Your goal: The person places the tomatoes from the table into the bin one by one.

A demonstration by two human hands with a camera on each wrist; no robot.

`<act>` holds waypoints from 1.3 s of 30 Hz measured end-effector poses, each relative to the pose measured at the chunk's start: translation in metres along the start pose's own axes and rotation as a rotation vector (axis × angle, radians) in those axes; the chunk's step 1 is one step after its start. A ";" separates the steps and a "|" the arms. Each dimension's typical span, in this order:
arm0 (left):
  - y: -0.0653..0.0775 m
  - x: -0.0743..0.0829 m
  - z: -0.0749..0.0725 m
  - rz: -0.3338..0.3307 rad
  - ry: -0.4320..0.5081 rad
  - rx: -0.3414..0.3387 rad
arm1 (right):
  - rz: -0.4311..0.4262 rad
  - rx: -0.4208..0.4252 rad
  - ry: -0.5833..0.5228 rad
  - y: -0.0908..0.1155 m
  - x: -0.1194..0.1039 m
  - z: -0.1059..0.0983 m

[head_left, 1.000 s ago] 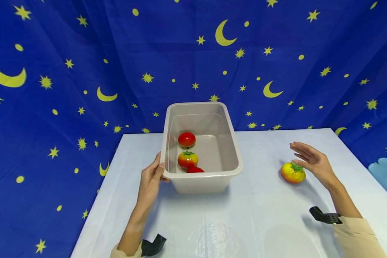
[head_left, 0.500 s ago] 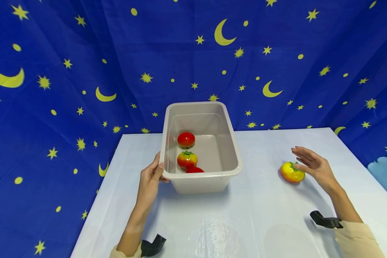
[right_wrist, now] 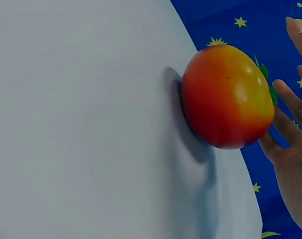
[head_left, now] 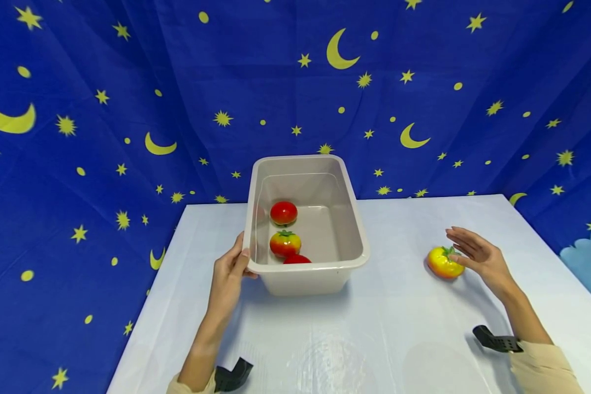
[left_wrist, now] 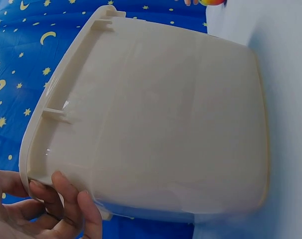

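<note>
A beige plastic bin [head_left: 320,279] stands on the table, and my left hand [head_left: 228,272] grips its rim at the near left corner. In the left wrist view, that hand's fingers [left_wrist: 66,194] curl under the rim. Inside the bin lie a red tomato [head_left: 283,213], a red-and-yellow tomato [head_left: 285,244] and another red tomato [head_left: 297,259], partly hidden by the near wall. On the right, my right hand [head_left: 482,260] hovers over a yellow-and-red tomato [head_left: 443,265] with a green calyx. Its fingers are loosely extended; whether the thumb touches the calyx I cannot tell.
A white-covered table [head_left: 374,339] carries everything. Directly behind it hangs a blue curtain [head_left: 276,82] with yellow moons and stars, which also runs along the left side. Black straps [head_left: 497,339] sit on both wrists.
My right hand has shifted slightly down and toward me over the yellow-and-red tomato. My left hand, the bin and the tomatoes stay in place.
</note>
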State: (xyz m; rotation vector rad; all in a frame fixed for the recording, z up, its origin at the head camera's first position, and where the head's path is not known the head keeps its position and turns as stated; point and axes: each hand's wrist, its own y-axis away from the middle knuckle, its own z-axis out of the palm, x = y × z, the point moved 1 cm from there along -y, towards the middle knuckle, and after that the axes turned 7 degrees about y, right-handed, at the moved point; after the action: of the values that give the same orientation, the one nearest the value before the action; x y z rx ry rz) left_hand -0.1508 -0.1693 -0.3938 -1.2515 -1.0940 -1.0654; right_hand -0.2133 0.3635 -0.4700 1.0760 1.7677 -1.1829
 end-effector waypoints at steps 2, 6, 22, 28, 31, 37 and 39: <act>0.000 0.000 0.000 -0.001 0.003 -0.001 | 0.003 -0.001 -0.003 0.001 0.001 0.000; 0.000 -0.001 0.000 -0.006 0.009 -0.002 | 0.026 0.009 0.034 0.004 0.004 0.002; 0.000 -0.001 0.000 0.002 0.004 0.000 | 0.059 -0.002 0.135 0.013 0.013 0.000; 0.000 -0.001 0.000 0.000 0.003 0.005 | 0.058 0.011 0.103 0.016 0.019 -0.002; -0.001 -0.002 0.000 0.002 0.000 0.005 | 0.047 0.011 0.069 0.018 0.022 -0.002; -0.001 -0.001 0.001 0.003 -0.009 0.005 | 0.041 0.004 0.037 0.021 0.025 -0.003; -0.001 -0.001 0.001 0.001 -0.010 0.003 | 0.045 -0.003 0.018 0.022 0.026 -0.002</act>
State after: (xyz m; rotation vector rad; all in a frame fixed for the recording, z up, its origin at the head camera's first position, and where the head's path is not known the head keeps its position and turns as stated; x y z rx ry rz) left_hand -0.1516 -0.1684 -0.3945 -1.2558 -1.1026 -1.0572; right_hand -0.2029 0.3765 -0.5000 1.1226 1.7492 -1.1458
